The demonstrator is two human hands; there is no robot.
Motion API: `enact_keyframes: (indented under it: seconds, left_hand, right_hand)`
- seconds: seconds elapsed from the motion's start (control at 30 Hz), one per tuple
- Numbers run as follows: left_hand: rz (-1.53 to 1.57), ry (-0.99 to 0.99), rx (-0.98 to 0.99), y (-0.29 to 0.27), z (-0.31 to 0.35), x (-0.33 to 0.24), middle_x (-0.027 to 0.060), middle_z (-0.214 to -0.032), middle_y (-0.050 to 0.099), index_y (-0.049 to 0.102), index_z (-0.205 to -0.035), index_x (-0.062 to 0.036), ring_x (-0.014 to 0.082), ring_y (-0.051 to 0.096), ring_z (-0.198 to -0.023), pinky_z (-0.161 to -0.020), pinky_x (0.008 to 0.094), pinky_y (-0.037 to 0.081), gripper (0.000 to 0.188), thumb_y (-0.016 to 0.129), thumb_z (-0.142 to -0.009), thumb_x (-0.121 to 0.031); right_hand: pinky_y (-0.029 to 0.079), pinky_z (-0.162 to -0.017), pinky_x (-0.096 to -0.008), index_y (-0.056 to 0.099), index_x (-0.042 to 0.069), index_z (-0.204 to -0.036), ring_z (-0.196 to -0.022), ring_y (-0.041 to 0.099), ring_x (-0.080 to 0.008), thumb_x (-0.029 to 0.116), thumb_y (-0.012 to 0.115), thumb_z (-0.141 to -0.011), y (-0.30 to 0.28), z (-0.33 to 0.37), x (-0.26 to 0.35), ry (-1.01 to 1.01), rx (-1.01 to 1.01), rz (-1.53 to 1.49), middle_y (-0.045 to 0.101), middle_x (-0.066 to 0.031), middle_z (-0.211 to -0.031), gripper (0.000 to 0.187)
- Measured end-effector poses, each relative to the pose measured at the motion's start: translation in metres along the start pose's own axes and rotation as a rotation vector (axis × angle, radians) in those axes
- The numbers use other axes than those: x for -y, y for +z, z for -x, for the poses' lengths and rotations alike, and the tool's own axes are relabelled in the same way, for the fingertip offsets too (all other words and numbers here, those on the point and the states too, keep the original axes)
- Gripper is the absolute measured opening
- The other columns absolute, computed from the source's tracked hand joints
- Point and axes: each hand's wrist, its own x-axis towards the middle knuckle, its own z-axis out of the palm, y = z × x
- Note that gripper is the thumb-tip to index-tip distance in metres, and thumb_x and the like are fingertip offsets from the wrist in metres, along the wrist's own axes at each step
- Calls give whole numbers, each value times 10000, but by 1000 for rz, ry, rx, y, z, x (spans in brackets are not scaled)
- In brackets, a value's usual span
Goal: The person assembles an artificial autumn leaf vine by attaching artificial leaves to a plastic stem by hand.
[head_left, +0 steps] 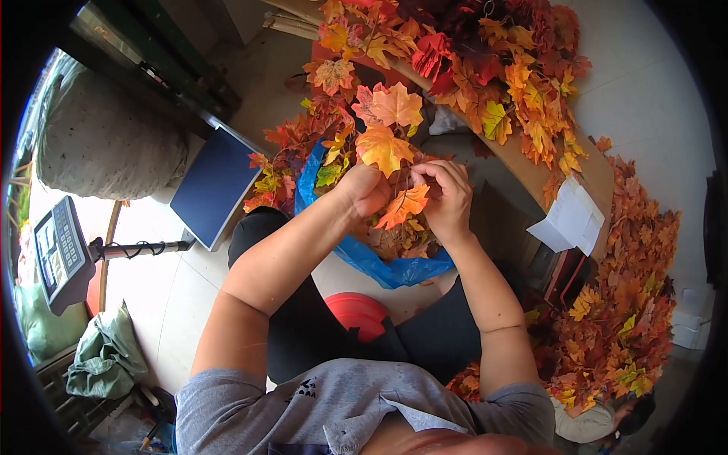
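My left hand [365, 191] is closed around the lower part of a spray of artificial maple leaves [385, 150], orange and yellow, just under its big leaves. Pinched fingers of my right hand [449, 189] meet the same spray from the right, at its thin stems; the exact spot is partly hidden. One orange leaf [404, 206] hangs between the two hands. Below them a blue plastic bag [394, 273] stands open between my knees, with more autumn leaves [398, 241] inside. A leafy garland [296, 155] spills over the bag's left side.
Leaf garlands [523, 83] lie along a curved brown board [523, 171] ahead, beside a folded white paper [572, 216]. A large leaf heap [618, 318] fills the right. At left are a scale's blue platform [216, 186], its display [61, 250] and a white sack [106, 136].
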Motion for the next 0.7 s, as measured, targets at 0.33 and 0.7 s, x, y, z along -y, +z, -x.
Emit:
enact_keyframes:
  seconds: [0.33,0.7]
  left_hand:
    - [-15,40,-93,0,-1,8,69,-1052,618,551,-1094,-21,159,618,-903,-819,286,521,256,485,-952,-222]
    - [194,-22,108,-17,-10,3,128,-1153,572,497,-1158,-31,244,591,-1028,-857,362,523,249,425,-965,-171]
  right_hand:
    - [387,-689,-331,579,63,-861,-749,578,-237,23,674,-742,5,1,-3,38,-14,39,615,-40,-795,157]
    - [409,-784,-358,576,36,-955,-810,576,-268,76,632,-819,4,-7,1,453,34,-443,580,-92,-925,153]
